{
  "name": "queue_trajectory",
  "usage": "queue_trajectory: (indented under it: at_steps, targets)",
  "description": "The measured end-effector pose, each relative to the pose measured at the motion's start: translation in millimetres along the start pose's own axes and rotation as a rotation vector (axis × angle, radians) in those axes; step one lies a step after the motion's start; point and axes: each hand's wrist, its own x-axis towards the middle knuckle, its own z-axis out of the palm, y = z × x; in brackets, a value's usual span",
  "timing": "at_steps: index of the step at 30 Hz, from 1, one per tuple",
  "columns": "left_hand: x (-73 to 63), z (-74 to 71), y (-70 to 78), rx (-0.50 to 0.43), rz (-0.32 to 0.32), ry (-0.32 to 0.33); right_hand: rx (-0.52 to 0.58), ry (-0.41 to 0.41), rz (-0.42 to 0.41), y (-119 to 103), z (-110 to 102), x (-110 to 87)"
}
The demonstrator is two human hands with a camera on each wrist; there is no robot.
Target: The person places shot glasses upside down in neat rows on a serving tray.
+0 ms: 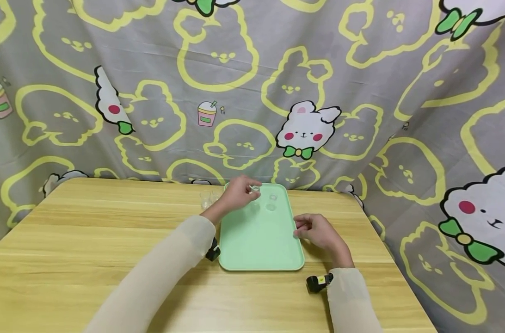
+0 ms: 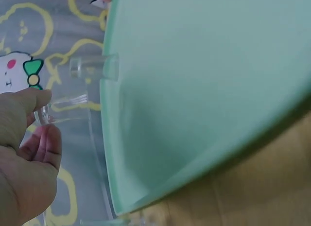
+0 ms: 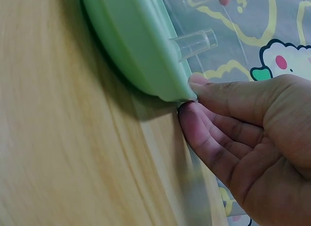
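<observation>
One tray (image 1: pixel 261 243), one held cup (image 2: pixel 69 105)

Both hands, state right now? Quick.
Left hand: closed, pinching a clear cup at one end.
Right hand: closed, pinching the green tray by its edge.

Curtained-off corner observed; exact room type not determinable, surroundings being hidden by grey cloth (image 1: pixel 240 104) hung along left, far and right sides. Homelike character suggested by printed cartoon animals (image 1: pixel 305 127) and drink cups (image 1: pixel 206 114). Plain wood-grain table (image 1: pixel 90 259) seen set close against far cloth.
</observation>
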Motion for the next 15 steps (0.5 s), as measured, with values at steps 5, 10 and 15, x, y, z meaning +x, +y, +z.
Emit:
queue_trajectory:
  at_steps: [5, 10, 15]
  targets:
    - [3.0, 6.9, -0.3, 0.034, 0.017, -0.023, 0.002, 0.002, 0.004, -4, 1, -0.7]
    - [6.2, 13.6, 0.5, 0.049, 0.015, -0.039, -0.006, -0.002, 0.006, -5, 1, -1.6]
    - [7.6, 17.5, 2.3, 0.049, 0.018, -0.056, -0.012, 0.003, 0.012, -4, 1, -0.2]
